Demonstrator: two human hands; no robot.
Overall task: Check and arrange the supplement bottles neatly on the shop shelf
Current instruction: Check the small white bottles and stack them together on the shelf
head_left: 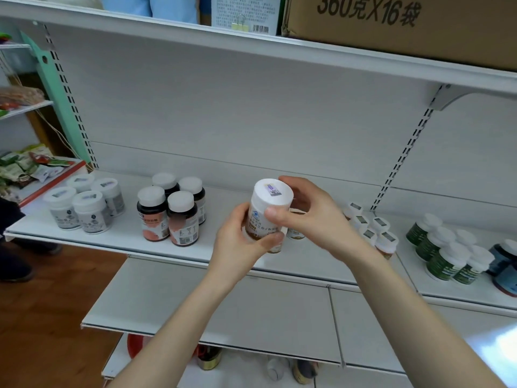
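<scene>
White shop shelf (117,236) with clustered supplement bottles (170,214) upright

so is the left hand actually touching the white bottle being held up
Touching. The head view shows the left hand wrapped around the lower body of the white bottle, its thumb pressed on the label.

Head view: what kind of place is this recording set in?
Most likely a small shop aisle. White slotted retail shelving carries grouped supplement bottles, a stock carton sits on the top shelf, and both hands hold one white-capped bottle up for checking.
</scene>
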